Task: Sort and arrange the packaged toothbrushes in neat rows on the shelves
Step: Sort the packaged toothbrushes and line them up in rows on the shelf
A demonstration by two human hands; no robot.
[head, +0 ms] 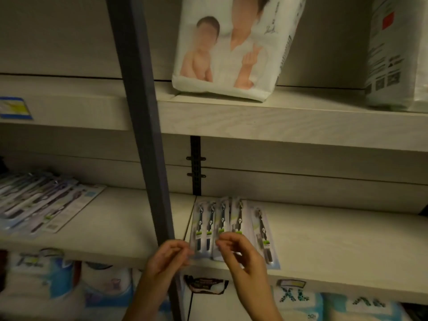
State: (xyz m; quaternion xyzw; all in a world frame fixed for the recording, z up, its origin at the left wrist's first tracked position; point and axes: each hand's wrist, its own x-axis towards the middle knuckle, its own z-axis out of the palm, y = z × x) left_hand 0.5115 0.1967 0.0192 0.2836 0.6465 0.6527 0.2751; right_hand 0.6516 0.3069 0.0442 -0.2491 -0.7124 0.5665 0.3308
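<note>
Left hand (169, 253), right hand (240, 253) curled at packs (222, 218) right of post (148, 135); can't tell if gripping. Risk: nudge slides overlapped packs off shelf (324, 239).

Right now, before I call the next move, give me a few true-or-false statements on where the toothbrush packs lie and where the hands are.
1. The row of toothbrush packs lies right of the dark post. True.
2. That row lies on the top shelf beside the diaper pack. False: it lies flat on the middle shelf, one level below.
3. A second pile of toothbrush packs lies left of the post on the same level. True.
4. Both hands are raised to the diaper pack. False: the left hand and right hand are at the near ends of the row, fingers curled.
</note>
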